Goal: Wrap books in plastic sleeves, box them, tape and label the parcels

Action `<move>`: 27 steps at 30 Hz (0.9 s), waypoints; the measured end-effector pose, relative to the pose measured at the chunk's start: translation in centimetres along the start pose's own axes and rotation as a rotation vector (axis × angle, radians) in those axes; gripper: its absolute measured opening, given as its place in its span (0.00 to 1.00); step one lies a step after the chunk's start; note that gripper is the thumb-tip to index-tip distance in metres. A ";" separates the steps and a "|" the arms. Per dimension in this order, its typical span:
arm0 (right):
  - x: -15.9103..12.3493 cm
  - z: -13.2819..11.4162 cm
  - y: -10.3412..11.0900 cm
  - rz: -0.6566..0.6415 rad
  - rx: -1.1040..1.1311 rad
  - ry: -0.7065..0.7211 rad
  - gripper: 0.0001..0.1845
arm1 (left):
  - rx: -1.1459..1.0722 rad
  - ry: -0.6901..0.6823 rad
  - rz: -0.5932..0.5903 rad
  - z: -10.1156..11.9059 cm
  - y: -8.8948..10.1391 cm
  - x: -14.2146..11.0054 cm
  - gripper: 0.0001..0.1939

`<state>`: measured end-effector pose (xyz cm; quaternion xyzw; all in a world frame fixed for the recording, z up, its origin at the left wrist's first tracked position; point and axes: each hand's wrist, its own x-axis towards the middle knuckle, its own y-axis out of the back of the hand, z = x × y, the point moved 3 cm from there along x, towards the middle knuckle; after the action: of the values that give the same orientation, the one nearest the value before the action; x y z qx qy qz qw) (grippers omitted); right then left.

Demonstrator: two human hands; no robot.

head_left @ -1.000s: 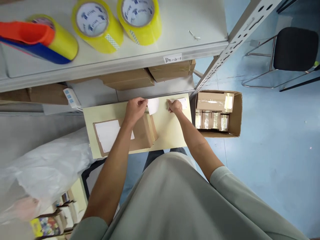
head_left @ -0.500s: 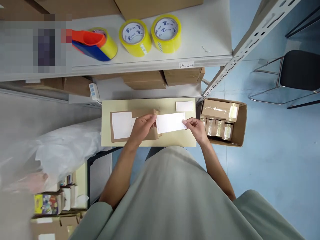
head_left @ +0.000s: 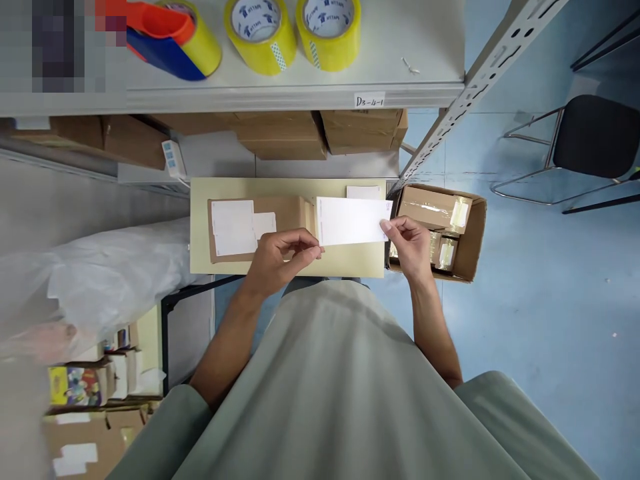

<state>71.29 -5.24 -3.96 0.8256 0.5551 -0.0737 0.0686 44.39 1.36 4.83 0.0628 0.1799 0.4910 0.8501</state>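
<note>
My right hand [head_left: 411, 245] pinches the right end of a white paper label [head_left: 353, 221] between thumb and fingers. The label is held nearly level above a pale yellow tabletop [head_left: 345, 265]. At its lower left corner is my left hand [head_left: 283, 260], fingers loosely curved and thumb a little apart from the index finger; nothing shows in it. Beneath and left of the label lies a brown cardboard box [head_left: 287, 212] bearing white labels [head_left: 233, 227]. A small white stack of labels [head_left: 363, 192] sits at the table's back right, partly covered by the held label.
Yellow tape rolls [head_left: 327, 57] and a red-and-blue tape dispenser [head_left: 167, 40] stand on the grey shelf [head_left: 390, 53] ahead. An open carton [head_left: 473, 247] of smaller boxes stands right of the table. Plastic wrap [head_left: 120, 273] hangs at left; a black chair [head_left: 603, 137] is far right.
My left hand has let go of the label's left end and dropped slightly below it. My right hand has shifted right with the label. The view has tilted downward a little.
</note>
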 end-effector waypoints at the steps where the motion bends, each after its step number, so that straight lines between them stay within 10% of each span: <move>1: -0.1 -0.1 0.0 0.000 0.003 0.002 0.32 | 0.011 -0.010 0.009 0.2 -0.1 -0.1 0.10; 18: -0.8 1.6 -0.2 -0.044 -0.212 -0.018 0.26 | 0.082 -0.062 0.050 0.9 -2.2 -0.1 0.07; 27: -5.3 -3.6 -3.7 -0.256 -0.097 0.281 0.10 | 0.226 -0.087 -0.014 1.2 -4.0 0.0 0.07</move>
<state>66.07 -7.95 0.47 0.7463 0.6625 0.0612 0.0203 48.05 -0.58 4.80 0.1781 0.1974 0.4586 0.8479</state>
